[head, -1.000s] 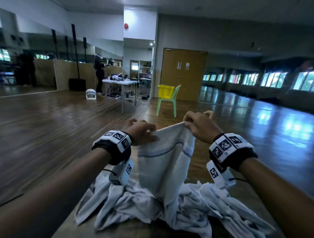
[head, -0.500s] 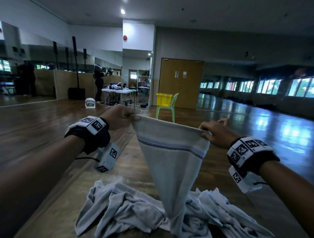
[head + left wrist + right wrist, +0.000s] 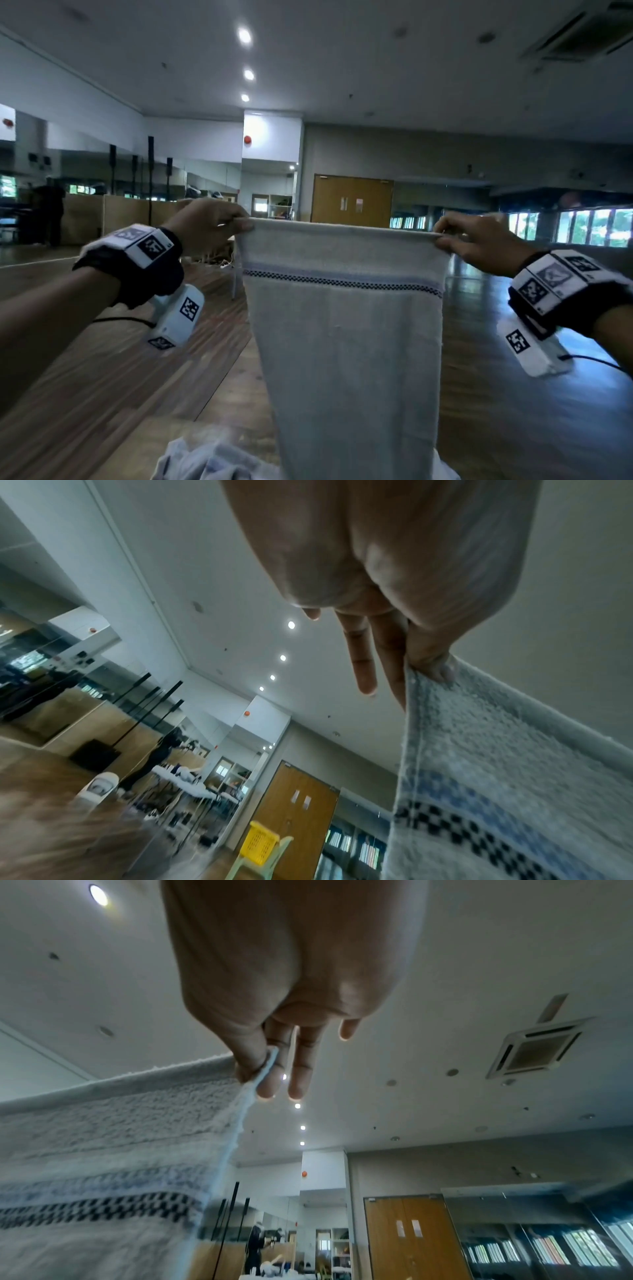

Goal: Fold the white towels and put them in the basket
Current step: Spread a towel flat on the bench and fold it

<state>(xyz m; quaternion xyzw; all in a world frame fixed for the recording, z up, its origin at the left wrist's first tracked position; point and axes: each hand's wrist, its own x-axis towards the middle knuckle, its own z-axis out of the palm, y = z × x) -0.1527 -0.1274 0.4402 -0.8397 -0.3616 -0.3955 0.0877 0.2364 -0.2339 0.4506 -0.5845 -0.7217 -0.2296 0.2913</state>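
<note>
A white towel (image 3: pixel 346 329) with a dark checked stripe hangs stretched flat in the air in front of me. My left hand (image 3: pixel 239 224) pinches its top left corner, and the left wrist view shows the thumb on that towel (image 3: pixel 496 764) edge. My right hand (image 3: pixel 442 236) pinches the top right corner; the towel (image 3: pixel 113 1123) edge sits between thumb and forefinger there. A heap of white towels (image 3: pixel 212 462) lies on the wooden table (image 3: pixel 219 394) below. The yellow basket (image 3: pixel 258 841) stands on a green chair far off, hidden behind the towel in the head view.
A wooden double door (image 3: pixel 352 202) is at the far wall. A white folding table (image 3: pixel 192 785) with gear and a standing person (image 3: pixel 150 761) are to the left, by mirrored walls. Shiny wooden floor (image 3: pixel 513 342) stretches around.
Both hands have risen and moved apart, drawing the towel's top edge taut and lifting it off the heap. My head has tilted up, so the heap sits at the bottom edge.
</note>
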